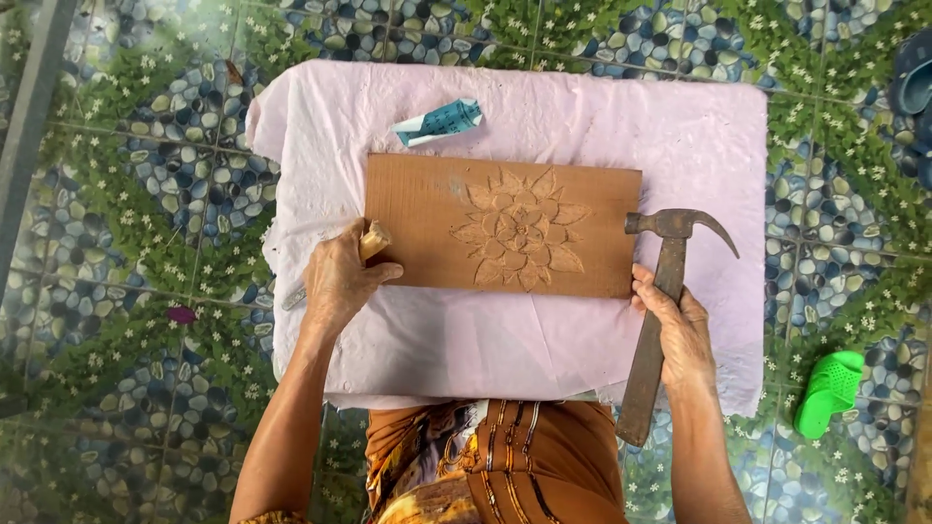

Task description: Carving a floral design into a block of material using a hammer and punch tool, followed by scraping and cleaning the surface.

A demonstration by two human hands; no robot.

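Note:
A brown wooden board (427, 209) with a carved flower (521, 231) lies on a pale pink cloth (505, 330). My left hand (340, 281) rests at the board's lower left corner, closed around a chisel whose wooden handle end (374, 240) pokes out above the fingers and whose metal tip (294, 298) shows to the left. At the board's lower right corner, my right hand (680, 330) grips the wooden handle of a rusty claw hammer (670, 228), its head lying on the cloth just right of the board.
A folded blue and white paper (439, 122) lies on the cloth above the board. The cloth covers a low surface over patterned floor tiles (146, 194). A green sandal (827, 391) is at the right and a blue sandal (913, 82) at the top right.

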